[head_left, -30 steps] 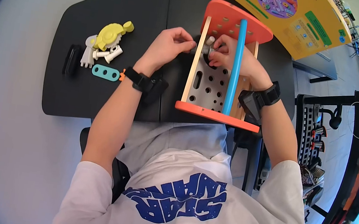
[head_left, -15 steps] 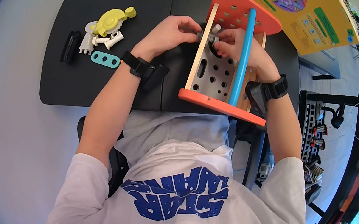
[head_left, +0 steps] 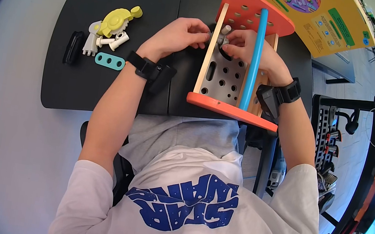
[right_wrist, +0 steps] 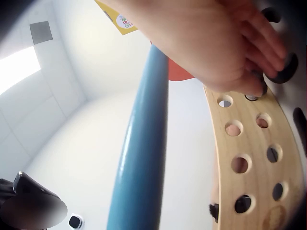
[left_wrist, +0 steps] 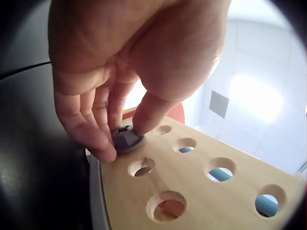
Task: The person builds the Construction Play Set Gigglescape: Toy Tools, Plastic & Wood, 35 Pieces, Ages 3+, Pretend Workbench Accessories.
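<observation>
A toy toolbox with red end panels (head_left: 256, 13), a blue bar handle (head_left: 253, 64) and pale wooden sides stands before me. Outside one holed wooden side (left_wrist: 187, 167), my left hand (head_left: 178, 35) pinches a grey bolt (left_wrist: 127, 139) by its six-sided head, which sits close against the wood and has a cross-shaped recess. My right hand (head_left: 255, 52) reaches under the handle into the box, its thumb and fingers at a small grey piece (head_left: 225, 40) on the inner side of that panel. The fingers hide most of this piece. A light grey peg (head_left: 226, 29) stands beside it.
Left on the black table (head_left: 117, 97) lie a yellow toy saw (head_left: 115, 23), white bolts (head_left: 119, 41), a teal three-hole strip (head_left: 110, 61) and a black case-like object (head_left: 73, 47). A yellow box (head_left: 327, 26) stands behind the toolbox. A shelf rack (head_left: 325, 137) is off right.
The head view has shifted, so the toolbox sits higher in it. Both hands stay at the same panel. The left fingers have shifted slightly around the bolt head.
</observation>
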The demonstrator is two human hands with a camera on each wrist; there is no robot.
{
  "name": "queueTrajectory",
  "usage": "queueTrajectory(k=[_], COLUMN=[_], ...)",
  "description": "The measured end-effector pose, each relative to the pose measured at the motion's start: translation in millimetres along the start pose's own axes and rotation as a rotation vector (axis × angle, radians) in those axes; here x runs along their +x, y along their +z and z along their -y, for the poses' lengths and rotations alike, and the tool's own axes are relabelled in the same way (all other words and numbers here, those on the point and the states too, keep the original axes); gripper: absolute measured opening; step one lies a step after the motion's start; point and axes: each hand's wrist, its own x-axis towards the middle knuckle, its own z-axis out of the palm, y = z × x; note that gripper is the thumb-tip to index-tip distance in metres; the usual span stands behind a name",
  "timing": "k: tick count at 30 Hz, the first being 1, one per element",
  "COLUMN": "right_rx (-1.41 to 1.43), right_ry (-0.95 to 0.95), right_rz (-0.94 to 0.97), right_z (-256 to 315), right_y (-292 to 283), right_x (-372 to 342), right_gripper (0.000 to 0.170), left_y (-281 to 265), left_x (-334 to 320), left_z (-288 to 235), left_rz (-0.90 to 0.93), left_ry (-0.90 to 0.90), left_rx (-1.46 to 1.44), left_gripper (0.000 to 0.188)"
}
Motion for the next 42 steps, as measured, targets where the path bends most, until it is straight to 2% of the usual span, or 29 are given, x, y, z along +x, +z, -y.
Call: queueTrajectory(k=[3, 7, 10, 16, 17, 18, 22, 24, 27, 29, 32, 34, 37, 39, 40, 42], right_rx=[0.048, 0.192, 0.167, 0.183, 0.184, 0.178, 0.137, 0.099, -0.009, -0.08, 0.068, 0.184, 0.167, 0.132, 0.097, 0.001], right_ry=[0.001, 0.006, 0.005, -0.001, -0.001, 0.005, 0.014, -0.005, -0.018, -0.011, -0.022, 0.051, 0.038, 0.004, -0.03, -0.026], right_rz=[-0.026, -0.103, -0.052, -0.116, -0.115, -0.1, -0.035, -0.01, 0.037, 0.059, -0.021, -0.052, -0.044, -0.028, -0.012, 0.021], right_z=[2.0, -2.2, 0.8, 2.4, 2.1, 1.2, -3.2, -2.6, 7.3, 6.1, -2.1, -2.6, -0.9, -4.2, -1.7, 3.1], right_y=[0.7, 4.0, 1.7, 5.6, 5.7, 5.4, 3.7, 1.8, -2.4, -0.9, 4.8, 5.3, 4.5, 4.6, 4.2, 0.4], right_x=[-3.4, -0.5, -0.6, -1.4, -1.0, 0.1, 4.7, 3.4, -0.6, -0.4, 3.1, 4.0, 3.1, 5.7, 5.5, 1.3], right_gripper=[0.028, 0.021, 0.018, 0.02, 0.02, 0.021, 0.025, 0.026, 0.028, 0.029, 0.029, 0.03, 0.027, 0.028, 0.028, 0.029], left_y=[2.9, 2.8, 1.2, 4.1, 3.2, 2.8, -2.8, -2.3, 2.0, 0.3, -1.8, -0.5, 3.1, 4.4, 2.9, -1.9], left_x=[0.3, -0.2, 1.9, 5.7, 4.3, 3.0, 3.4, 0.9, -1.0, 0.1, 3.7, 4.7, 5.0, 2.8, 3.1, 2.7], left_z=[2.8, 0.5, 3.7, 12.7, 10.2, 7.7, 8.2, 2.8, 4.0, 3.1, 4.5, 7.7, 8.6, 4.9, 3.5, 0.4], left_rz=[-0.041, -0.075, -0.049, -0.082, -0.082, -0.083, 0.019, 0.008, -0.019, 0.007, 0.007, -0.018, -0.057, -0.067, -0.066, 0.026], left_ry=[0.105, 0.117, 0.069, 0.146, 0.068, -0.011, -0.053, 0.01, 0.096, 0.096, 0.104, 0.111, 0.115, 0.004, 0.004, -0.108], left_rx=[0.024, 0.071, -0.009, -0.086, -0.07, -0.053, -0.062, 0.046, -0.075, -0.044, -0.005, 0.002, 0.031, 0.002, 0.002, 0.081], left_gripper=[0.021, 0.019, 0.018, 0.018, 0.02, 0.021, 0.025, 0.025, 0.02, 0.02, 0.02, 0.019, 0.019, 0.019, 0.019, 0.02])
